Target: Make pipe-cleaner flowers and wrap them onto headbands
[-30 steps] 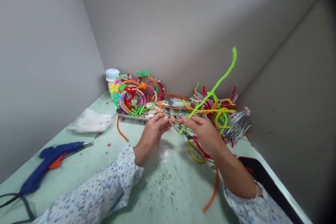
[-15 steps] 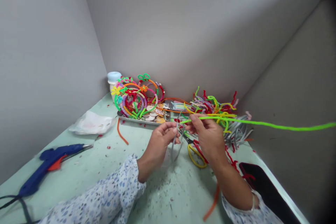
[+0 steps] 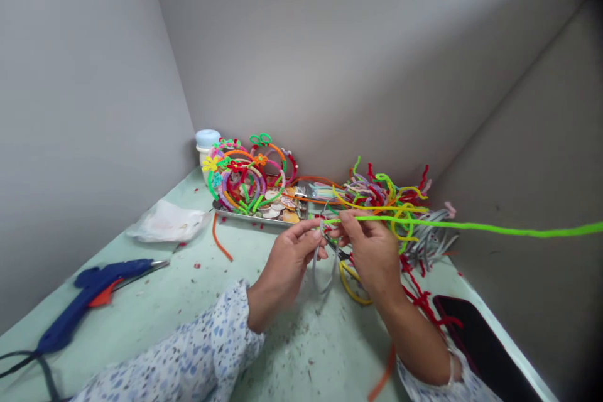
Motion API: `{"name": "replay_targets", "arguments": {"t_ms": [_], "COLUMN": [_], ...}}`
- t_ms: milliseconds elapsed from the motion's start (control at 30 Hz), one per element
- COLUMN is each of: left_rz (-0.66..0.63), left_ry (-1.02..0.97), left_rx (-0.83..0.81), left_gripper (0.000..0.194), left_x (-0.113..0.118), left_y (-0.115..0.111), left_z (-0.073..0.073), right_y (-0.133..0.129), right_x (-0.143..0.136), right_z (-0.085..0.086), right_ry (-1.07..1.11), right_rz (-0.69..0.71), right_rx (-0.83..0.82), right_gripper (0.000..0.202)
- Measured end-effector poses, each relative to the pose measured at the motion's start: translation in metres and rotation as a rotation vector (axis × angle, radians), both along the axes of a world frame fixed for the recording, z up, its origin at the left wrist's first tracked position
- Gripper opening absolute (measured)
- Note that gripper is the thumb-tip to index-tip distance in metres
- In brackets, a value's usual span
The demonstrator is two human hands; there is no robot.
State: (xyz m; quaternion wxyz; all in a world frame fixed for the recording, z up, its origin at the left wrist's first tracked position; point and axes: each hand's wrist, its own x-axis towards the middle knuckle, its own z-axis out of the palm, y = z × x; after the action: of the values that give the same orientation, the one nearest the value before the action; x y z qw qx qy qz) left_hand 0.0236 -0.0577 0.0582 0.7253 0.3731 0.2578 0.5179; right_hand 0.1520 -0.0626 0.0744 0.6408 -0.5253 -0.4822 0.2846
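My left hand [image 3: 289, 260] is closed in a pinch on a thin grey strip [image 3: 315, 273] that hangs from the fingers in a loop, near the tip of a bright green pipe cleaner. The green pipe cleaner [image 3: 490, 227] is pinched close to that tip by my right hand [image 3: 374, 257], and its long free length runs off to the right. Fingers hide exactly how strip and pipe cleaner meet. Below and behind my right hand lie scissors with a yellow handle [image 3: 348, 286], partly covered.
Colourful pipe-cleaner headbands [image 3: 282, 169] stand on a metal tray [image 3: 254, 218] of small flat pieces. A pile of pipe cleaners [image 3: 391, 191] lies behind my right hand. A blue glue gun [image 3: 70, 311] and plastic bag [image 3: 167, 223] lie left; a dark phone [image 3: 475, 333] lies right.
The hands keep nearly the same pinches. The hanging grey loop has swung wider open, and the right hand has shifted slightly left. The whole view has moved a little.
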Motion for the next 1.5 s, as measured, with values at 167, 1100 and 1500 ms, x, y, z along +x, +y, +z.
{"name": "replay_targets", "arguments": {"t_ms": [167, 1100, 1500], "left_rz": [0.008, 0.149, 0.235], "left_ry": [-0.003, 0.189, 0.305], "left_rx": [-0.006, -0.001, 0.045], "left_gripper": [0.028, 0.028, 0.026], "left_x": [0.001, -0.001, -0.001], "left_y": [-0.001, 0.001, 0.0], "left_z": [0.002, 0.007, 0.008], "right_y": [-0.003, -0.002, -0.001], "right_x": [-0.002, -0.001, -0.003], "right_z": [0.002, -0.001, -0.003], "right_ry": [-0.008, -0.06, -0.135], "right_rz": [-0.018, 0.209, 0.204], "right_rx": [-0.003, -0.088, -0.067], "right_gripper": [0.031, 0.026, 0.021]}}
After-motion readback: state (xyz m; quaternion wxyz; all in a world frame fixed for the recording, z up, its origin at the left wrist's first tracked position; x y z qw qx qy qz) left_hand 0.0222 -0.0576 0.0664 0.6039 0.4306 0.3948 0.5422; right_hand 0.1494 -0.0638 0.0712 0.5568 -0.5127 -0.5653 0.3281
